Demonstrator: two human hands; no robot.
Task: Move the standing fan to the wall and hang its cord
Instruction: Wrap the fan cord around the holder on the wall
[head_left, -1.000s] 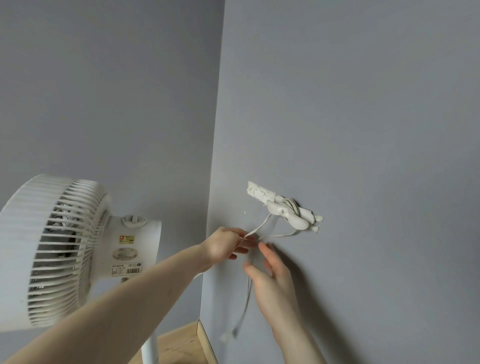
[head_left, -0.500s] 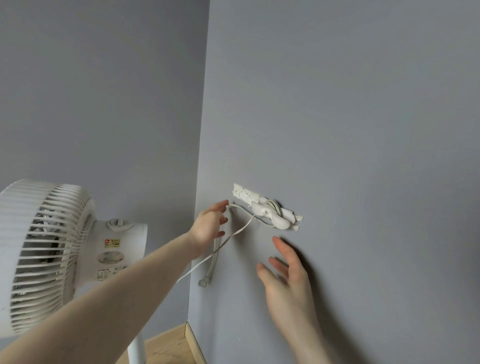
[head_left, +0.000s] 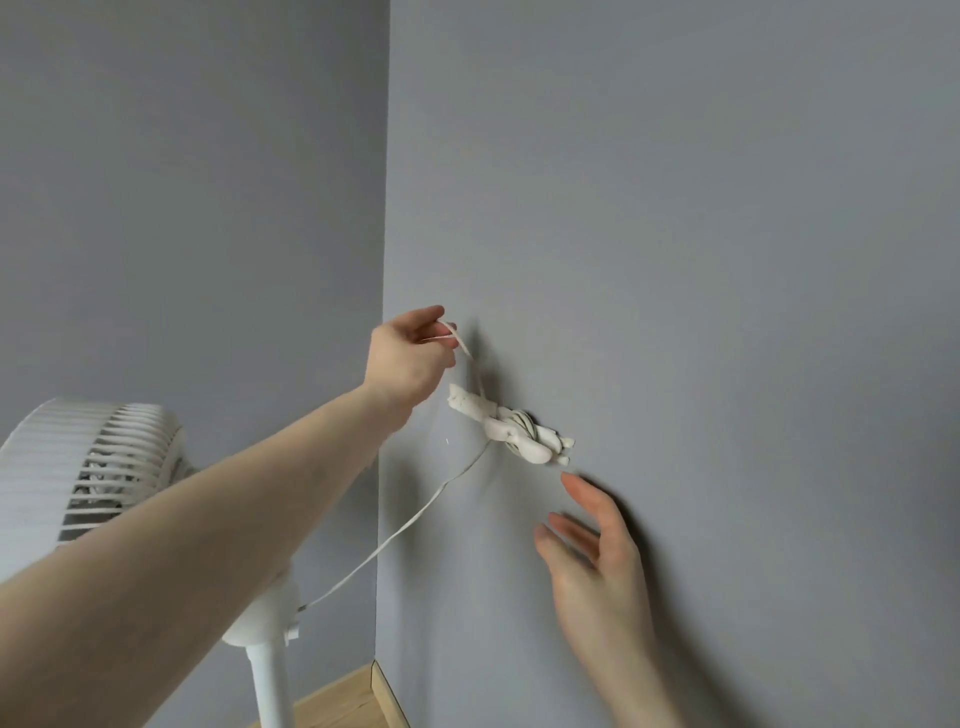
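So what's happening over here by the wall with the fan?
A person is hanging the fan's cord on a white wall hook. The left hand pinches the cord above the hook, where some cord is already wound. The right hand is open below the hook, holding nothing. The fan stands in the corner beside the wall.

Head camera faces a wall corner, close, angled slightly upward.
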